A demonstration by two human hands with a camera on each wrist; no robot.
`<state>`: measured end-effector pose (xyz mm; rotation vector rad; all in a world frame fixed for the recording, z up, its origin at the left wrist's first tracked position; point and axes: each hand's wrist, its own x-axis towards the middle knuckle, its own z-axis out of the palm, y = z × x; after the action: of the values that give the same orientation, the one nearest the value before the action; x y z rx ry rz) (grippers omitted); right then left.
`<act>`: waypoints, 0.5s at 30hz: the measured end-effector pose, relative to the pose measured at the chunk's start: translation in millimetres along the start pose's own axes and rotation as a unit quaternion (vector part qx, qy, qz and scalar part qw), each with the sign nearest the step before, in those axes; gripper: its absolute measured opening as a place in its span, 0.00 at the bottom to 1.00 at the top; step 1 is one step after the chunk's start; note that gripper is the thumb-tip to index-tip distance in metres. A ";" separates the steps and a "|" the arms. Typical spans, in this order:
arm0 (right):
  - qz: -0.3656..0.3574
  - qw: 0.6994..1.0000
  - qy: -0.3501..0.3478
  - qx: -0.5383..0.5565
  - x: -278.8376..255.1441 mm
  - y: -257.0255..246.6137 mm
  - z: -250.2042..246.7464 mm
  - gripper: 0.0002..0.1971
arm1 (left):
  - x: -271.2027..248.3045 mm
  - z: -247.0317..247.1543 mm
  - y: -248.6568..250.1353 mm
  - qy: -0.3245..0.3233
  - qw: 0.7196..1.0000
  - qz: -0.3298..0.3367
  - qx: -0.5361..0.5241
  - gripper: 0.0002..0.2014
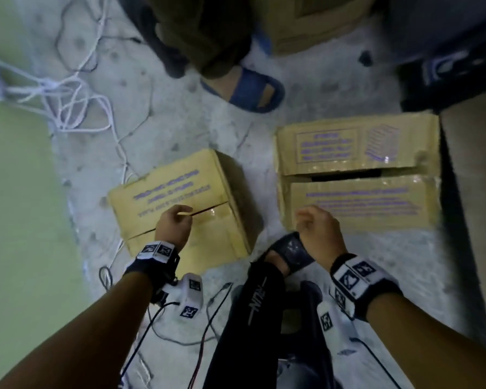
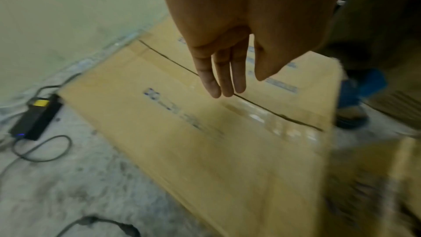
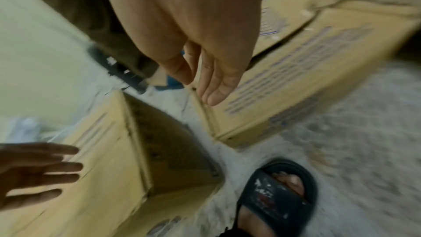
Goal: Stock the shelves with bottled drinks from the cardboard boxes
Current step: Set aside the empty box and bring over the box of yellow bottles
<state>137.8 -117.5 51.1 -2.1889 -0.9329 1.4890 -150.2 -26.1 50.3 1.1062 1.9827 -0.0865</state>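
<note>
Both hands empty, fingers relaxed: left hand [image 1: 172, 226] directly over left box [image 1: 180, 209] seam; right hand [image 1: 319, 234] beside right box [image 1: 357, 175] corner.

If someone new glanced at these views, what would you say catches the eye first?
Two cardboard boxes on the concrete floor stand out: the smaller box under the left hand, whose straight fingers hang over its top seam, and the larger box ahead of the right hand, its flaps slightly parted. Beyond them a blue sandal of a second person shows, and white cables lie tangled at the far left.
</note>
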 end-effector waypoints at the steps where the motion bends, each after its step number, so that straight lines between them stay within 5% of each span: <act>1: -0.018 0.999 -0.029 -0.022 1.3 -13.2 14.3 0.13 | 4.2 -9.0 -16.1 0.016 0.999 -0.011 0.026 0.10; 5: -0.081 0.982 -0.156 -0.070 -2.1 -56.9 61.2 0.17 | 15.3 -38.2 -81.0 0.021 0.985 -0.074 0.152 0.19; 8: -0.151 0.950 -0.215 -0.167 5.4 -82.3 85.8 0.21 | 17.7 -45.8 -111.7 0.002 0.973 -0.021 0.228 0.28; 12: -0.173 0.890 -0.320 -0.275 33.1 -98.4 117.2 0.26 | 20.2 -43.6 -122.0 -0.008 0.952 0.017 0.304 0.40; 15: -0.204 0.820 -0.350 -0.405 44.4 -99.6 140.8 0.27 | 23.8 -43.7 -121.3 -0.006 0.931 0.016 0.366 0.39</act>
<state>-13.1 -26.9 24.0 -1.5995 -2.4841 1.8958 -272.4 -65.2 23.3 1.5830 1.9602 -0.8710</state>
